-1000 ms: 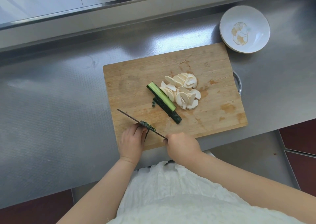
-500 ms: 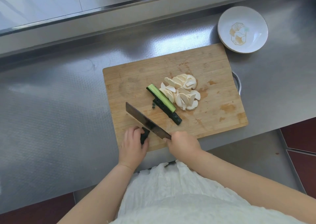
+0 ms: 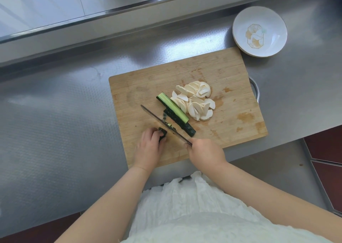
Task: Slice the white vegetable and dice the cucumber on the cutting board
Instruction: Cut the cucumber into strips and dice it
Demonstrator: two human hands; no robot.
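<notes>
A wooden cutting board lies on the steel counter. A pile of white vegetable slices sits in its middle, with long cucumber strips lying diagonally against their left side. My left hand holds a short dark cucumber piece down near the board's front edge, fingers curled over it. My right hand grips the handle of a cleaver, whose blade stands edge-down just right of that piece. Small green bits cling to the blade.
A white bowl with a gold motif stands off the board's far right corner. A round metal rim shows under the board's right edge. A raised steel ledge runs along the back. The counter's front edge is close to my body.
The cleaver blade went from flat-tilted to upright and shifted slightly away from me, along the cucumber piece. My left hand stayed on the piece.
</notes>
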